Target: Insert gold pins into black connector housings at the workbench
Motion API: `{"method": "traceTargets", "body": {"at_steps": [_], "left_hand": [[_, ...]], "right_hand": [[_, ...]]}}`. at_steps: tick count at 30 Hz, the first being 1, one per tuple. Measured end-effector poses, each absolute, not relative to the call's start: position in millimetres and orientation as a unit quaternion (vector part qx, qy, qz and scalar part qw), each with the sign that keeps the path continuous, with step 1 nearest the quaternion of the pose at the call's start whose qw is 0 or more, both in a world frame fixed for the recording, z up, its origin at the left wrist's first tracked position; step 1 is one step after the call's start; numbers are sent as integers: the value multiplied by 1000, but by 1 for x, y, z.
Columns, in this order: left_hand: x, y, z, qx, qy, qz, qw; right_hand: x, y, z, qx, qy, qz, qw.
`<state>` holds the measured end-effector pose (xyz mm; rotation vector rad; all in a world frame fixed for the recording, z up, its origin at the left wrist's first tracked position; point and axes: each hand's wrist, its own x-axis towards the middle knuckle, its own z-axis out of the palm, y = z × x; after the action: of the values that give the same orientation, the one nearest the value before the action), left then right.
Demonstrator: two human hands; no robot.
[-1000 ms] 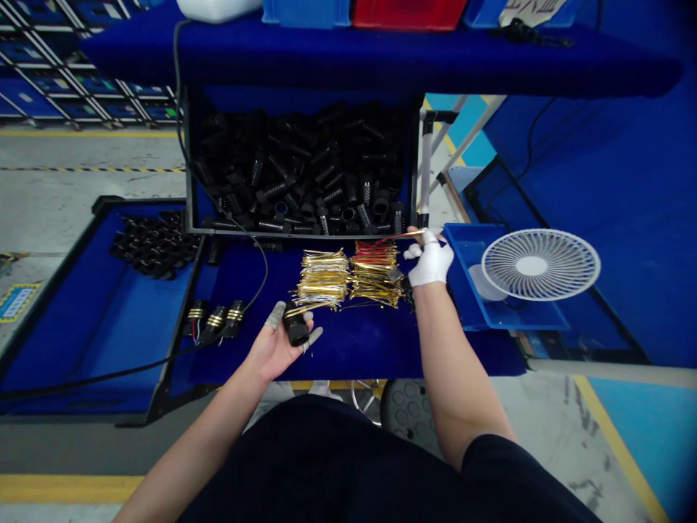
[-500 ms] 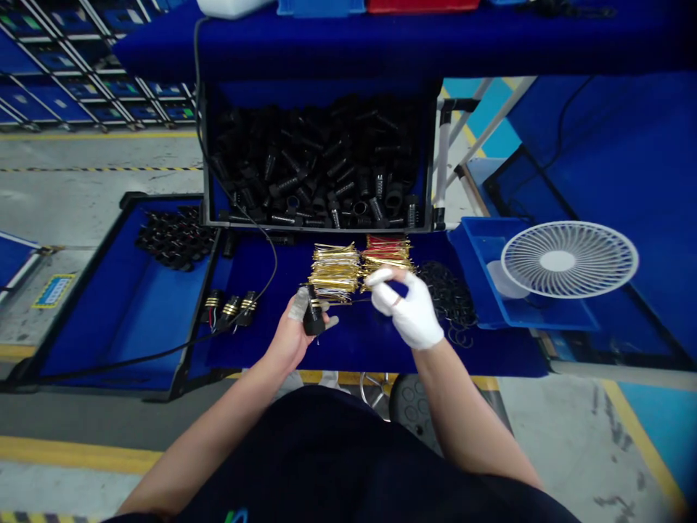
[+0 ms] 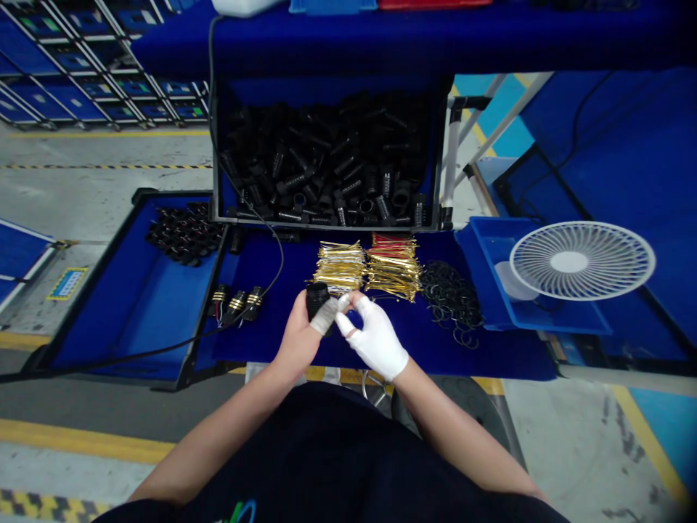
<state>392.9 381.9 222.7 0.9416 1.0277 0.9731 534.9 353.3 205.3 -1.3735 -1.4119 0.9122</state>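
My left hand (image 3: 303,333) grips a black, ribbed, plastic-looking tube (image 3: 316,298) just left of my white-gloved right hand (image 3: 377,340), whose hold I cannot tell.

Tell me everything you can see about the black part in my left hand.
The black part is a short cylinder with ridges ringing its visible upper section; it looks like plastic. It stands roughly upright in the left hand, with the grey-covered thumb across its lower side, hiding much of that end. It is on the near side of the gold wire bundles. The right hand meets the thumb beside it; whether it touches the part is unclear.
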Motion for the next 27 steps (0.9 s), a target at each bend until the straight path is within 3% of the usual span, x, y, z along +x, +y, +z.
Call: {"method": "traceTargets", "body": {"at_steps": [4,8,13,19,27], "left_hand": [[391,382,226,545,482,410,551],[393,385,225,426,453,435,651],[385,391,228,276,421,390,771],[386,384,214,263,393,348,809],[391,376,208,253,396,377,798]], "right_hand": [[537,347,199,-574,-572,364,460],[546,348,190,-571,-537,346,515],[570,354,184,-575,-313,411,634],[564,344,193,-570,-473,376,557],[543,339,194,-555,-473,328,601]]}}
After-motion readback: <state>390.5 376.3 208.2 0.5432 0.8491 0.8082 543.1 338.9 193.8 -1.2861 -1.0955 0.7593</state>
